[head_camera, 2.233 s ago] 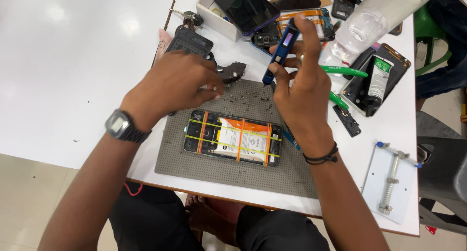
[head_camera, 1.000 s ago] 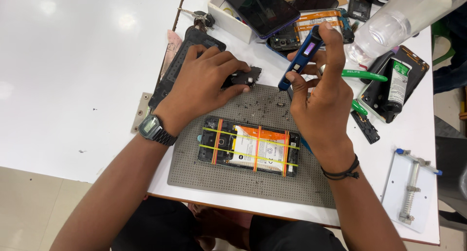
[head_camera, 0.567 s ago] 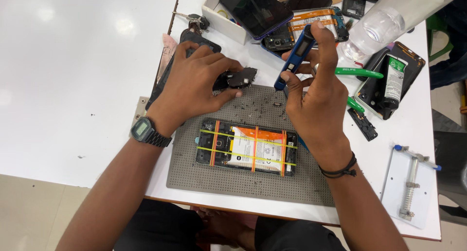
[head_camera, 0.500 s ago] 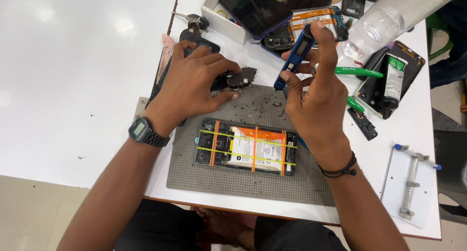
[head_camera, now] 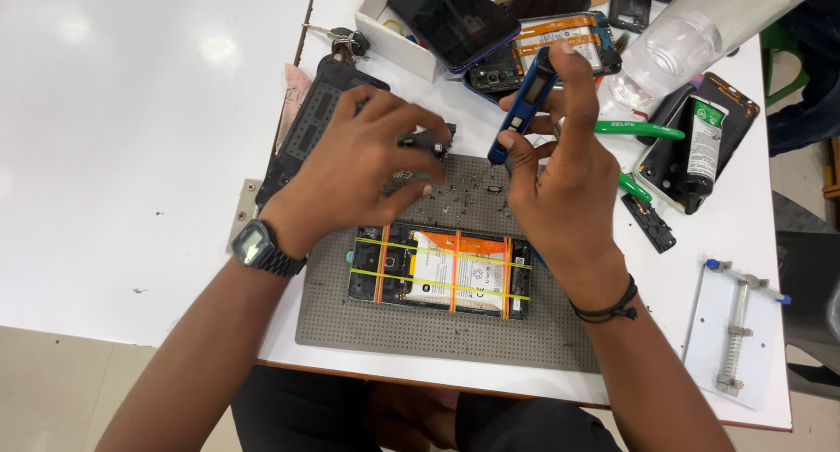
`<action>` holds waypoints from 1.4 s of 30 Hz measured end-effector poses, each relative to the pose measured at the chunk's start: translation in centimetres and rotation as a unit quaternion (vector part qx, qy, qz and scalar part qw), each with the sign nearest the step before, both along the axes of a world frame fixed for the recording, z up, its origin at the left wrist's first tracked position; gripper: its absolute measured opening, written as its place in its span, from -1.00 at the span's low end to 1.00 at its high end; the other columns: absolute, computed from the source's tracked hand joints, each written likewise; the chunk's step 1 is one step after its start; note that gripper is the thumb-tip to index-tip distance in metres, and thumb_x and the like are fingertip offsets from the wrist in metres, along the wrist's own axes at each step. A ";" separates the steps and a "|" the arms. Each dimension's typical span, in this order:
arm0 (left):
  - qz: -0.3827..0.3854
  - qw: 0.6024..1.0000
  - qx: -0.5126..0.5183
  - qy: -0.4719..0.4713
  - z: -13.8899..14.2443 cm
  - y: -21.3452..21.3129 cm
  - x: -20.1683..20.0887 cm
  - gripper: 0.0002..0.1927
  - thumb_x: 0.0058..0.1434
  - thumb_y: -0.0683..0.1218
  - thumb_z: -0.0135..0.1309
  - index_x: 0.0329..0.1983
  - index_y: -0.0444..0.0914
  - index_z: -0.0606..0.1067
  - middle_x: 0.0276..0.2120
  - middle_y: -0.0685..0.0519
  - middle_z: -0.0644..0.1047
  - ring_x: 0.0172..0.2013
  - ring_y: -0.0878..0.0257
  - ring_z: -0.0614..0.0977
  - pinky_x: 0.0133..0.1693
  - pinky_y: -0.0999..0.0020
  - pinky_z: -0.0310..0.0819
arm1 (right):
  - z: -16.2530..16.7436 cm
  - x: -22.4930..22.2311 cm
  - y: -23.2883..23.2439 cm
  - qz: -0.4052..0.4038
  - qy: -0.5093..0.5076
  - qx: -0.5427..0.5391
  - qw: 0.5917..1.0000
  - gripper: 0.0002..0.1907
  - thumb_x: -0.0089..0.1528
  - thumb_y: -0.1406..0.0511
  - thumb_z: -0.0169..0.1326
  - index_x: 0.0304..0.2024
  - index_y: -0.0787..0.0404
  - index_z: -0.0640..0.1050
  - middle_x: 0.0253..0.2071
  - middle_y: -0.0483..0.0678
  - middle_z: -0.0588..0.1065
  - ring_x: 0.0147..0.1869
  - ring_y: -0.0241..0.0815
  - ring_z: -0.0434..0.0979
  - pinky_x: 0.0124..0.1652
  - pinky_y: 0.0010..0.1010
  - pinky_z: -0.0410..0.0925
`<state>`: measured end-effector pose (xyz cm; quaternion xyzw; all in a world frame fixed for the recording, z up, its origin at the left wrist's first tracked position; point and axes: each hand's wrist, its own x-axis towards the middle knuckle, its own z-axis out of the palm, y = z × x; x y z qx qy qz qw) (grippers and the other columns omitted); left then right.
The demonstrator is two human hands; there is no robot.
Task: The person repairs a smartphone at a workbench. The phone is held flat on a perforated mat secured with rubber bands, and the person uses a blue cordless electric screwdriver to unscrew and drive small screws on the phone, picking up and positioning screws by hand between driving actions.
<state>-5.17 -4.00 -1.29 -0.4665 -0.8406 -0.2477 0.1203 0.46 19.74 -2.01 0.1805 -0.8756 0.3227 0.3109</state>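
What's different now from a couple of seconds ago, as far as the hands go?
The left hand has slid from the mat's top edge onto the small black part beside it. The right hand has tipped the blue screwdriver steeper, point down toward the grey mat. The banded phone has not moved.

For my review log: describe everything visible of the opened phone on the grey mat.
The opened phone lies flat, back cover off, lengthwise across the grey perforated mat. A dark frame surrounds a white battery with an orange strip. Yellow and orange rubber bands wrap it, lengthwise and crosswise. Neither hand touches it; the left hand and right hand work just beyond it.
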 end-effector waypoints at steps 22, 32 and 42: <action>-0.011 1.000 -0.004 0.022 0.3 -0.1 0.5 -0.77 -0.06 -0.22 0.19 -0.39 -0.01 0.69 0.08 0.15 0.55 0.16 0.09 0.46 0.27 -0.02 0.17 | 0.4 0.5 -0.3 0.014 -0.005 0.012 1.000 -0.22 0.42 0.54 0.16 0.48 0.13 -0.02 0.14 0.06 0.57 0.15 -0.15 0.69 -0.15 -0.52 0.58; -0.009 1.000 -0.012 0.010 0.0 0.7 0.9 -0.92 0.05 -0.01 0.32 -0.43 -0.06 0.67 0.05 0.14 0.54 0.13 0.10 0.46 0.24 -0.09 0.16 | 0.4 0.6 -0.3 0.015 -0.002 0.013 1.000 -0.22 0.44 0.51 0.18 0.48 0.15 -0.02 0.14 0.07 0.55 0.15 -0.14 0.69 -0.14 -0.50 0.58; -0.013 0.998 -0.045 0.049 -0.5 1.4 1.0 -0.89 0.12 -0.04 0.28 -0.46 -0.13 0.62 0.00 0.17 0.54 0.10 0.17 0.47 0.23 -0.02 0.22 | 0.3 0.5 -0.3 0.000 0.005 0.021 1.000 -0.22 0.42 0.49 0.20 0.48 0.14 0.00 0.11 0.05 0.56 0.10 -0.14 0.70 -0.16 -0.49 0.57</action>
